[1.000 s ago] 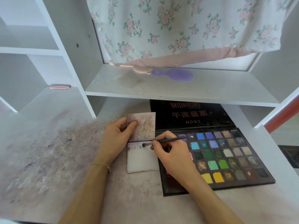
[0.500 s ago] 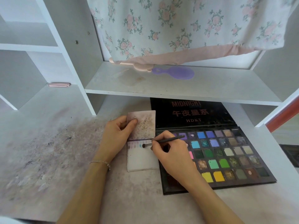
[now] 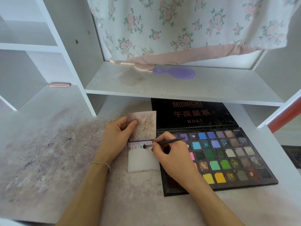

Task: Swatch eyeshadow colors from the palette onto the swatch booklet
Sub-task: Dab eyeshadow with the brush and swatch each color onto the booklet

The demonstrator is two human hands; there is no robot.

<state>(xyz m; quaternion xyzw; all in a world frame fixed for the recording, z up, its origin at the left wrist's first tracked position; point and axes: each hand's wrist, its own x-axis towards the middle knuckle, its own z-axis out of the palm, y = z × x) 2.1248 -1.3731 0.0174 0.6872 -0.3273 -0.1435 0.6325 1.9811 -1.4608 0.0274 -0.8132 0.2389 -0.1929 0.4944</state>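
An open black eyeshadow palette [image 3: 228, 159] with many coloured pans lies on the desk at the right, its lid flat behind it. Left of it lies the small white swatch booklet [image 3: 141, 162], opened, with a stained upper page and a row of pale purple and teal swatches on the lower page. My left hand [image 3: 117, 137] pins the booklet's upper page with the thumb. My right hand [image 3: 171, 154] grips a thin dark brush [image 3: 164, 142]; its tip touches the lower page just right of the teal swatch.
A white shelf [image 3: 179, 90] overhangs the desk right behind the palette, with a purple hand mirror [image 3: 177, 73] on it and floral cloth hanging above. A pink item [image 3: 58, 85] lies in the left cubby. The desk top at left is stained with pigment.
The brush tip has moved slightly left along the swatch row on the lower page. My left hand keeps the same hold on the booklet.
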